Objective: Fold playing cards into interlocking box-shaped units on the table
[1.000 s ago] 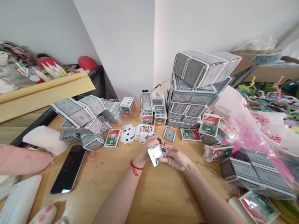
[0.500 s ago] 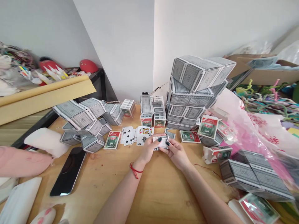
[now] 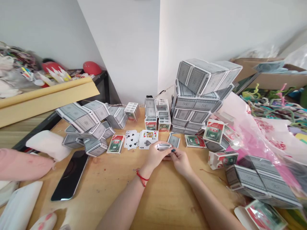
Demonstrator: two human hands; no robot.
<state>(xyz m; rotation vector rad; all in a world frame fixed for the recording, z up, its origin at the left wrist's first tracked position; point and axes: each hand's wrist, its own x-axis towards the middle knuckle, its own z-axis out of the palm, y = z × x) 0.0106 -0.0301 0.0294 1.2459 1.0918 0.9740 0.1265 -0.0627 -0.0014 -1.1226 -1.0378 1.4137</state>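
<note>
Both hands meet over the middle of the wooden table. Between them is a playing card, curved, its pale face partly hidden by the fingers. My left hand grips it from the left, a red string bracelet on that wrist. My right hand pinches its right end, one dark-painted thumbnail showing. Just beyond the left hand lie face-up playing cards, with an ace of spades and a king beside them. A few grey-backed cards rest face down past the right hand.
A tall stack of folded-card blocks stands behind on the right, another card structure on the left. Red-green card boxes lie around. A black phone is front left, a pink-and-white plastic bag right.
The card between my hands has gone from lying flatter to curved, and my fingers have closed round it. My right hand has turned slightly and lowered. The surrounding things stay put.
</note>
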